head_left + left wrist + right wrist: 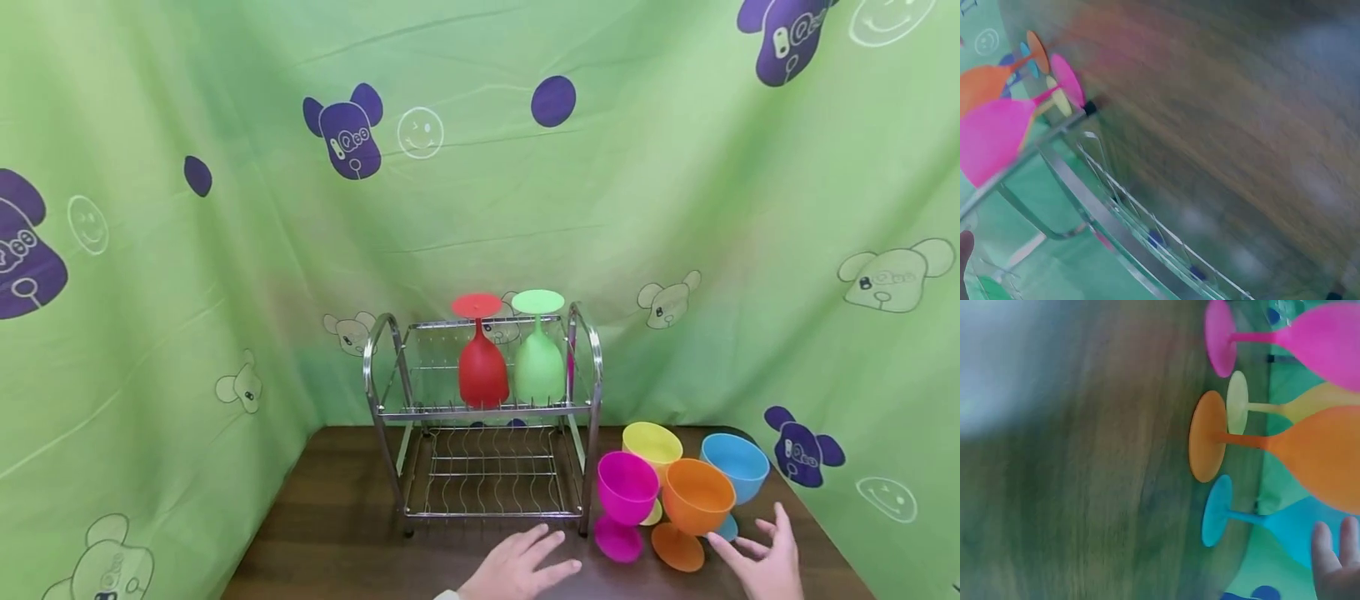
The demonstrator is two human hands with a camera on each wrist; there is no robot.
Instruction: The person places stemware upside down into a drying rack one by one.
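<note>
My right hand [767, 560] is beside the orange goblet [699, 497] at the table's right, fingers spread and holding nothing. Around that goblet stand a magenta goblet [627, 490], a yellow goblet [651, 442] and a blue goblet [737, 462], all upright. In front of the rack, my left hand [512, 568] hovers with loose, extended fingers and nothing in its grasp. A red goblet [482, 375] and a light green goblet [539, 371] rest upside down on the upper tier of the metal dish rack [491, 411].
The rack's lower tier [491, 472] has wavy wires across it. Dark wood forms the tabletop [322, 521]. Behind and to both sides hangs a green cloth [480, 208] printed with cartoon heads.
</note>
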